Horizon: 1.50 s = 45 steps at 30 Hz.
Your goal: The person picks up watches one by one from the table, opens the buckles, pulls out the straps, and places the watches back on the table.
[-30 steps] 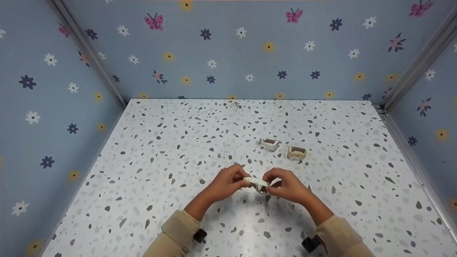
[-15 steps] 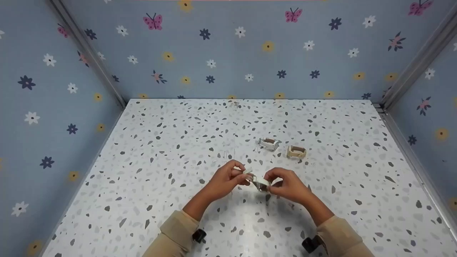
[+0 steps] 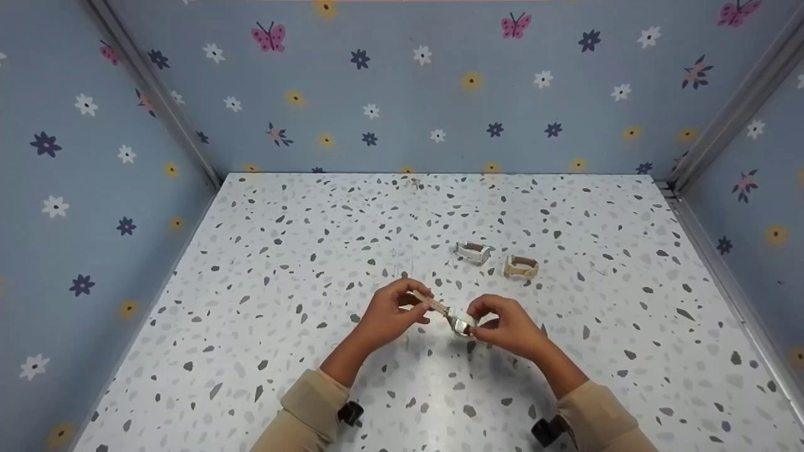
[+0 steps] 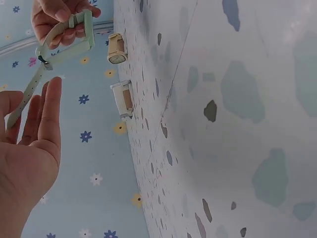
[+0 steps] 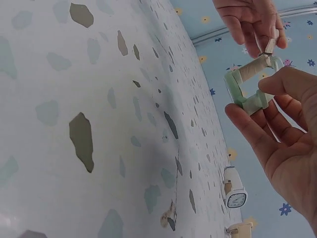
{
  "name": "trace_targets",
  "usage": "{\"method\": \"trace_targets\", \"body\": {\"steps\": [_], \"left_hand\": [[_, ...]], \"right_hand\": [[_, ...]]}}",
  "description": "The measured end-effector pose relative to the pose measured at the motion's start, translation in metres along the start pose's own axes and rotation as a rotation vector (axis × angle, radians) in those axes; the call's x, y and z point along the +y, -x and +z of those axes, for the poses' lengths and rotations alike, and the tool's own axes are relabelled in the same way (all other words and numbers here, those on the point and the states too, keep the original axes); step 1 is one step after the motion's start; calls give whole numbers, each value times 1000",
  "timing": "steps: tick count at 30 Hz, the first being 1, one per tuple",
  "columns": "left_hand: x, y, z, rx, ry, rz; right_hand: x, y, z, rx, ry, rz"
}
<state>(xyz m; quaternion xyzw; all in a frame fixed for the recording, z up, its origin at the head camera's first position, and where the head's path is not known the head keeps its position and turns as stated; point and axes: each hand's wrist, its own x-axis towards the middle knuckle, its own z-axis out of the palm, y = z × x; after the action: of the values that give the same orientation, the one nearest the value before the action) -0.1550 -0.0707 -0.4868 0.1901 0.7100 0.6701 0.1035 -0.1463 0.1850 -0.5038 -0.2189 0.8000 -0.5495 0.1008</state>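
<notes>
You hold a pale green watch (image 3: 461,324) between your two hands, raised off the speckled white table (image 3: 301,376) in front of you. Your left hand (image 3: 391,316) pinches the free end of the strap (image 4: 30,89) between thumb and fingers, with the fingers fairly straight. The strap runs from there to the buckle (image 4: 47,65), and its tan inner side shows in the head view. Your right hand (image 3: 510,323) grips the watch at its other side, the thumb inside the loop and the forefinger against the outside; the band makes a closed loop, with the strap end sticking out toward your left hand.

Beyond your hands, two more watches rest on the table near each other: a white watch (image 3: 474,252) and, to its right and a little closer to you, a beige watch (image 3: 521,268). The white one's square dial faces the right wrist camera. You wear beige sleeves (image 3: 317,398), with a black device (image 3: 350,413) at each cuff. Blue walls (image 3: 402,81) with flowers and butterflies stand around the table.
</notes>
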Motion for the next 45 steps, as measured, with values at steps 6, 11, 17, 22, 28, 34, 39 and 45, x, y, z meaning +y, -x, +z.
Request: {"method": "trace_targets", "body": {"steps": [6, 11, 17, 22, 28, 34, 39, 45], "left_hand": [[1, 2, 2, 3, 151, 9], [3, 1, 4, -6, 191, 36], [6, -1, 7, 8, 179, 39], [6, -1, 9, 12, 160, 44], [6, 0, 8, 22, 149, 38], [4, 0, 8, 38, 164, -7], [5, 0, 10, 41, 199, -18], [5, 0, 12, 33, 205, -1]], "right_hand": [[4, 1, 4, 4, -12, -5], [5, -1, 11, 5, 0, -57], [-4, -3, 17, 67, -4, -76], [-10, -6, 22, 129, 26, -70], [-24, -6, 23, 134, 66, -53], [-49, -1, 21, 148, 83, -72], [-54, 0, 22, 158, 55, -129], [-54, -3, 26, 193, 95, -198]]}}
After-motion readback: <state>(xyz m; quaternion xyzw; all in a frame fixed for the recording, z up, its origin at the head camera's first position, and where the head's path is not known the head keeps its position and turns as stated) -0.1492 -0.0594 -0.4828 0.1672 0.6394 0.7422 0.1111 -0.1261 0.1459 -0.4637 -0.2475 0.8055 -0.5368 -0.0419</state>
